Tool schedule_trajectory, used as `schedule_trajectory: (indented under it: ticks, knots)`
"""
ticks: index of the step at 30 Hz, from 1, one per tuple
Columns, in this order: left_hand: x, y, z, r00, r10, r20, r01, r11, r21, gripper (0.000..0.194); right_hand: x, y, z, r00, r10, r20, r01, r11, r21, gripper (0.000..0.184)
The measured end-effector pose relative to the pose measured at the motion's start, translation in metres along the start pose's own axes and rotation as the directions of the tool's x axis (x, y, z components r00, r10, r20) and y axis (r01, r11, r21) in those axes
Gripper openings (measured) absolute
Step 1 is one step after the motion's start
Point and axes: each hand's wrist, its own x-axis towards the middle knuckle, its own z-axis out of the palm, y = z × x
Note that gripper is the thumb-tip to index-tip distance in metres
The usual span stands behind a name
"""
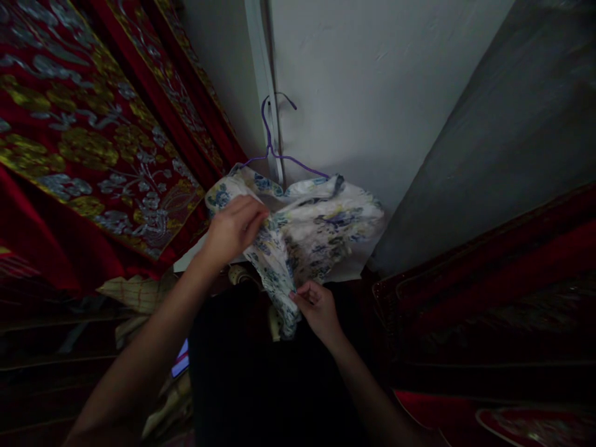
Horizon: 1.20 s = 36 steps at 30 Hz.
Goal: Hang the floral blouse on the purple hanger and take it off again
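Note:
A white blouse with a blue and yellow flower print (326,226) hangs on a purple hanger (269,146), whose hook is up against a pale strip on the wall. My left hand (235,230) pinches the cloth near the neckline, on the blouse's left side. Lower down, my right hand (319,310) is closed on the front edge of the same blouse, thumb and finger pressed together. Between the two hands the edge runs downward, and the lower part bunches in folds.
Red cloth with gold and silver embroidery (93,143) hangs at the left. More red fabric (493,248) is at the right. A pale wall (372,81) stands behind the hanger. A lit phone-like screen (180,360) shows below my left forearm, beside dark clothing (270,391).

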Motion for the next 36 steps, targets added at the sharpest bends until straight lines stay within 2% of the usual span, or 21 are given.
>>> schedule_trajectory:
  ticks: [3,6,9,12,15,17,20,22,24,26,28,32,36]
  knots:
    - [0.034,-0.013,-0.019,0.993,0.034,-0.112,-0.019,0.991,0.13,0.018,0.001,0.006,0.008,0.998,-0.012,0.055,0.012,1.0,0.007,0.029]
    - [0.053,-0.02,-0.027,0.974,0.015,-0.227,0.024,0.986,0.168,0.017,0.003,0.02,0.013,0.99,-0.058,0.132,0.061,0.998,-0.021,0.029]
    - [0.059,-0.022,-0.031,0.936,-0.024,-0.352,0.083,0.984,0.156,0.015,0.008,0.033,0.011,0.972,-0.105,0.21,0.12,0.991,-0.063,0.036]
    - [0.054,-0.018,-0.033,0.933,-0.035,-0.359,0.088,0.987,0.132,0.016,0.02,0.029,0.004,0.955,-0.131,0.267,0.17,0.977,-0.13,0.036]
    - [0.043,-0.008,-0.031,0.94,-0.037,-0.339,0.078,0.991,0.107,0.017,0.041,-0.005,0.0,0.955,-0.199,0.22,0.222,0.971,-0.085,0.022]
    - [0.036,-0.003,-0.027,0.933,-0.062,-0.354,0.097,0.992,0.082,0.018,0.062,-0.044,0.003,0.942,-0.304,0.144,0.307,0.952,-0.001,0.028]
    - [0.028,0.0,-0.019,0.921,-0.072,-0.383,0.106,0.992,0.07,0.019,0.096,-0.11,0.013,0.866,-0.482,0.129,0.483,0.875,0.031,0.046]
    - [0.026,-0.001,-0.016,0.92,-0.043,-0.388,0.086,0.992,0.094,0.018,0.116,-0.147,0.02,0.812,-0.558,0.171,0.573,0.818,-0.051,0.043]
    - [0.026,-0.004,-0.015,0.922,-0.023,-0.387,0.074,0.99,0.117,0.018,0.13,-0.172,0.026,0.768,-0.585,0.26,0.631,0.762,-0.149,0.033]
    - [0.026,-0.007,-0.016,0.92,-0.023,-0.392,0.077,0.99,0.121,0.018,0.137,-0.183,0.031,0.735,-0.591,0.333,0.671,0.705,-0.23,0.026]
    - [0.026,-0.008,-0.016,0.921,-0.016,-0.389,0.071,0.99,0.126,0.018,0.138,-0.186,0.033,0.723,-0.602,0.339,0.689,0.666,-0.285,0.027]
    - [0.023,-0.004,-0.01,0.943,0.042,-0.33,0.012,0.987,0.158,0.018,0.135,-0.183,0.038,0.736,-0.641,0.22,0.671,0.643,-0.37,0.028]
    - [0.017,0.002,-0.001,0.961,0.03,-0.276,0.015,0.987,0.161,0.02,0.136,-0.186,0.041,0.727,-0.666,0.167,0.667,0.626,-0.404,0.031]
